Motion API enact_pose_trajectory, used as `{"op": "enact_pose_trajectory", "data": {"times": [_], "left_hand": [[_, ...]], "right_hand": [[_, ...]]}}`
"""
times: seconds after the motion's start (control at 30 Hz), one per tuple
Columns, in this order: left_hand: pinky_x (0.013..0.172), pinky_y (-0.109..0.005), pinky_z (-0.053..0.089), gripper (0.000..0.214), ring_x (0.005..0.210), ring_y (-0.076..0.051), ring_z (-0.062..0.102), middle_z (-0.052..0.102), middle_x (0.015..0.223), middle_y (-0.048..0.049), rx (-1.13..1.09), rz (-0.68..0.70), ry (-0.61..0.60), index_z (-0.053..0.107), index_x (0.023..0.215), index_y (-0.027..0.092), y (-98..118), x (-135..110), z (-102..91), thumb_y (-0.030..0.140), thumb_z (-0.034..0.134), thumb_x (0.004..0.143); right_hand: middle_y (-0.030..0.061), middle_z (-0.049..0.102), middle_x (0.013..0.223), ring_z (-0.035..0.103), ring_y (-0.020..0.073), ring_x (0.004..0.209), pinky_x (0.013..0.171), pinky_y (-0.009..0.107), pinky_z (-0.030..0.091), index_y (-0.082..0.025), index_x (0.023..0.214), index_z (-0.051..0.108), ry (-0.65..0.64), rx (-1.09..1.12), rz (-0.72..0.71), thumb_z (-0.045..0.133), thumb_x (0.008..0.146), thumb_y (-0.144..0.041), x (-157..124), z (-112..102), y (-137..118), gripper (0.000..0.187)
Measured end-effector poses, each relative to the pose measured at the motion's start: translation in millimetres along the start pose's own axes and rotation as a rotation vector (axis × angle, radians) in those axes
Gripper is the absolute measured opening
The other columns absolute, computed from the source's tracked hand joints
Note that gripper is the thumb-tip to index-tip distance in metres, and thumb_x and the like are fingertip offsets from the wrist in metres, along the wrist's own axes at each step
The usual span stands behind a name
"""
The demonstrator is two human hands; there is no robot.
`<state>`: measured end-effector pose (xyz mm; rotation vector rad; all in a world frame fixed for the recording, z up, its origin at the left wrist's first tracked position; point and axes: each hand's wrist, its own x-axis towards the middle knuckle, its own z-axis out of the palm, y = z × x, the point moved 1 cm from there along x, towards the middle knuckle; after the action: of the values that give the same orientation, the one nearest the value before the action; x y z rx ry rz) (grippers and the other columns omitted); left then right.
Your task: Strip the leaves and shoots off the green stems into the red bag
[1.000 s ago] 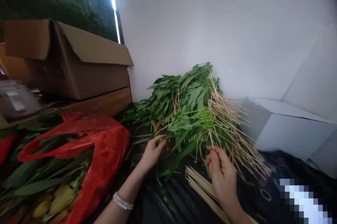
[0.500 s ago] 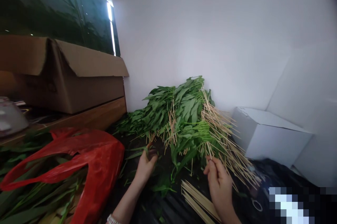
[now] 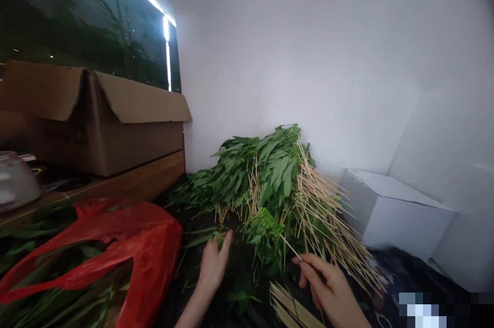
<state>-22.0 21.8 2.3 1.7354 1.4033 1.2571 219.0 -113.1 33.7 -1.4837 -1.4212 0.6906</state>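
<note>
A heap of long green leafy sprigs point(image 3: 266, 179) lies against the white wall, with many thin bamboo skewers point(image 3: 324, 220) poking out of it, mostly on its right side. My right hand point(image 3: 328, 284) pinches one bamboo skewer point(image 3: 291, 247) between thumb and fingers, its tip pointing up and left toward the leaves. My left hand point(image 3: 214, 261) is to the left of the heap, fingers closed around a green leaf stem point(image 3: 218, 238). A loose bundle of bamboo skewers point(image 3: 289, 307) lies just left of my right hand.
A red plastic bag point(image 3: 135, 230) full of long leaves sits at the left, beside a wooden shelf edge point(image 3: 127, 179) carrying a cardboard box point(image 3: 104, 132). A white box point(image 3: 393, 215) stands at the right. Black plastic sheet point(image 3: 247, 307) covers the surface.
My view has tilted slightly upward. My right hand has dropped lower and turned, now aiming a single skewer at the leaves. My left hand stays beside the heap.
</note>
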Motion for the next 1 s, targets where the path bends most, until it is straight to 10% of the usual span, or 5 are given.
{"op": "enact_pose_trajectory", "data": {"times": [0.37, 0.63, 0.9, 1.0], "left_hand": [[0.087, -0.037, 0.045, 0.047, 0.099, -0.029, 0.063, 0.068, 0.095, -0.0136, 0.461, 0.052, -0.039, 0.068, 0.093, 0.017, 1.4, -2.3, -6.3, 0.052, 0.037, 0.091], [0.114, -0.046, 0.025, 0.063, 0.136, -0.027, 0.037, 0.041, 0.147, -0.0125, -0.145, 0.161, 0.047, 0.033, 0.146, 0.017, 5.8, 5.1, -10.4, 0.051, 0.038, 0.092], [0.096, -0.038, 0.047, 0.054, 0.109, -0.029, 0.061, 0.065, 0.121, -0.0126, -0.416, 0.206, -0.412, 0.066, 0.117, 0.016, 8.9, -8.9, 4.3, 0.044, 0.073, 0.072], [0.077, -0.032, 0.053, 0.035, 0.081, -0.023, 0.067, 0.073, 0.09, -0.0095, -0.494, 0.064, -0.375, 0.073, 0.089, 0.012, 2.0, -10.2, 10.2, 0.045, 0.068, 0.079]], "right_hand": [[-0.0006, 0.061, 0.067, 0.046, 0.008, 0.041, 0.042, 0.022, 0.038, -0.017, 0.109, 0.064, 0.111, 0.022, -0.046, 0.047, 0.089, -0.055, 6.4, -40.1, -35.9, 0.047], [-0.0009, 0.061, 0.064, 0.046, 0.0088, 0.044, 0.044, 0.021, 0.035, -0.016, 0.108, 0.066, 0.01, -0.112, -0.055, 0.043, 0.093, -0.047, 6.7, -39.4, -33.6, 0.042], [0.0002, 0.064, 0.064, 0.06, 0.0137, 0.062, 0.063, 0.023, 0.043, -0.019, 0.087, 0.069, -0.288, -0.285, -0.174, 0.038, 0.095, -0.037, 10.0, -6.2, -33.5, 0.037], [0.0013, 0.066, 0.071, 0.062, 0.0151, 0.067, 0.067, 0.025, 0.044, -0.02, 0.099, 0.068, -0.297, -0.332, -0.183, 0.037, 0.096, -0.036, 11.9, -5.9, -25.3, 0.035]]}}
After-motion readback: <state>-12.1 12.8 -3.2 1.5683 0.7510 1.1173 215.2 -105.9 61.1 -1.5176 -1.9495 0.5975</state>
